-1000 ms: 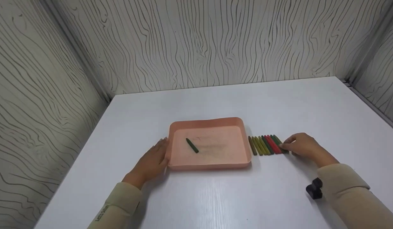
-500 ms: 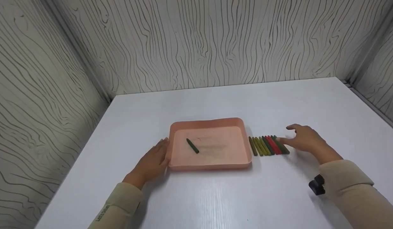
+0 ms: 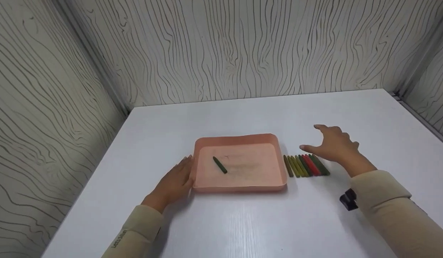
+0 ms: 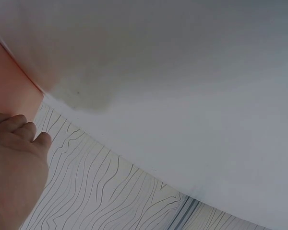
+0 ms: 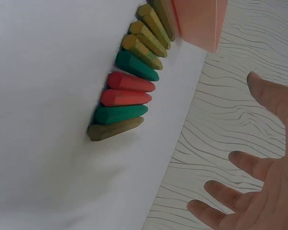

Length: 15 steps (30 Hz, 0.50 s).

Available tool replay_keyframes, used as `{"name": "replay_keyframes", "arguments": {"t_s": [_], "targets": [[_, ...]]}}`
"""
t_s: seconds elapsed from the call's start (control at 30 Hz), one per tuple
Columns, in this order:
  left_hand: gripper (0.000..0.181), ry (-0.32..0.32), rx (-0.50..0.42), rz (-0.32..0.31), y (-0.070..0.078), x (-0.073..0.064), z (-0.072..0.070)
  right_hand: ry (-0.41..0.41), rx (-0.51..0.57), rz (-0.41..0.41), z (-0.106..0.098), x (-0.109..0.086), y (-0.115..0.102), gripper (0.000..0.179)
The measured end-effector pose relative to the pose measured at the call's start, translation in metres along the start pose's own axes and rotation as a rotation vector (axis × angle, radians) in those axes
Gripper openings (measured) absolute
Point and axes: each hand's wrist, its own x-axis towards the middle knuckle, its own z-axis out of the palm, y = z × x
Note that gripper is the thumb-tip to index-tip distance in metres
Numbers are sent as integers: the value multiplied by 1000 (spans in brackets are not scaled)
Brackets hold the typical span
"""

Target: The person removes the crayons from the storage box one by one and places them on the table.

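A shallow pink tray point(image 3: 239, 188) stands mid-table in the head view, with one dark green crayon point(image 3: 220, 165) lying slanted inside it. My left hand point(image 3: 174, 182) rests against the tray's left side, fingers extended. To the right of the tray lies a row of several crayons point(image 5: 130, 82): brown, yellowish, green and red, side by side; the outermost is an olive-brown crayon point(image 5: 116, 129). My right hand point(image 3: 334, 145) is raised over the far right end of that row, thumb and fingers spread apart, holding nothing. The right wrist view shows its fingers apart from the crayons.
The white table point(image 3: 221, 222) reaches back to a wood-grain patterned wall point(image 3: 235, 50), with another panel point(image 3: 38, 118) on the left. A small black device point(image 3: 349, 200) sits at the right sleeve. Smudges mark the tray's bottom.
My right hand has let go of the crayon at the row's right end, risen and moved away toward the back, its fingers spreading. The left hand stays against the tray.
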Motion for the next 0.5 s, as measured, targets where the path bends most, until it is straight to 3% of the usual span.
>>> {"name": "replay_keyframes", "arguments": {"t_s": [0.27,0.5], "targets": [[57,13,-2,-15,0,0,2,30,-22,-57,4,7,-36,93],[56,15,-19,6,-1,1,0,37,-31,-113,23,13,-66,87]]}}
